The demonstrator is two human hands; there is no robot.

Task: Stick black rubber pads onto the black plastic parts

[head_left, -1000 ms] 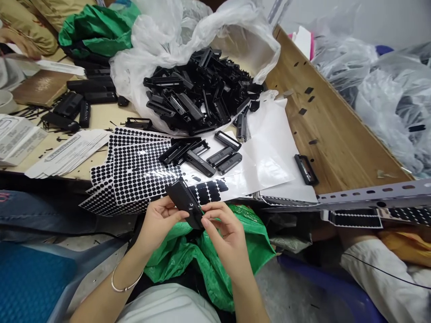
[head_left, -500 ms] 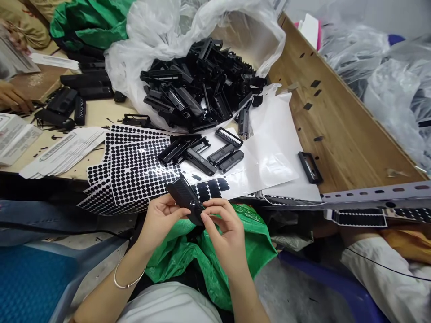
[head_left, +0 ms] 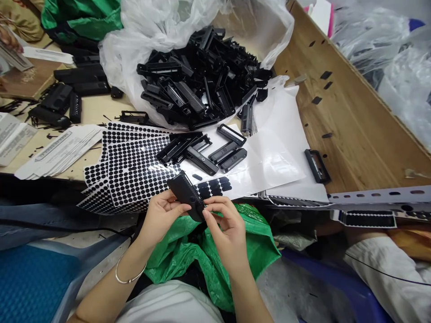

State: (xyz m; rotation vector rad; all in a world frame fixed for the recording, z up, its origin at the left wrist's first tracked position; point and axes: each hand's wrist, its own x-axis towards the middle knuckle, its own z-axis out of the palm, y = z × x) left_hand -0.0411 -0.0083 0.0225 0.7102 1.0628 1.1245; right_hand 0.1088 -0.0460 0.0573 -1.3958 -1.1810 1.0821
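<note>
My left hand (head_left: pixel 160 216) grips a flat black plastic part (head_left: pixel 186 194) from its left side, thumb on top. My right hand (head_left: pixel 225 226) pinches the same part's lower right end with thumb and forefinger. Both hands hover over a green plastic bag (head_left: pixel 256 244) in my lap, just below the table's front edge. Directly behind the part lie sheets of black round stickers (head_left: pixel 131 166) and a white sheet with a few oval black pads (head_left: pixel 215 186).
A clear bag holds a heap of black plastic parts (head_left: pixel 198 85). Several loose parts (head_left: pixel 215 152) lie on white backing sheets (head_left: pixel 279 152). White printed cards (head_left: pixel 57 150) sit at left, a wooden board (head_left: pixel 350 130) at right, another person's sleeve (head_left: pixel 387 269) lower right.
The view has drifted a little, so the table sits lower-right in frame. My hands stay on the black part; the right fingers have shifted slightly along its lower end.
</note>
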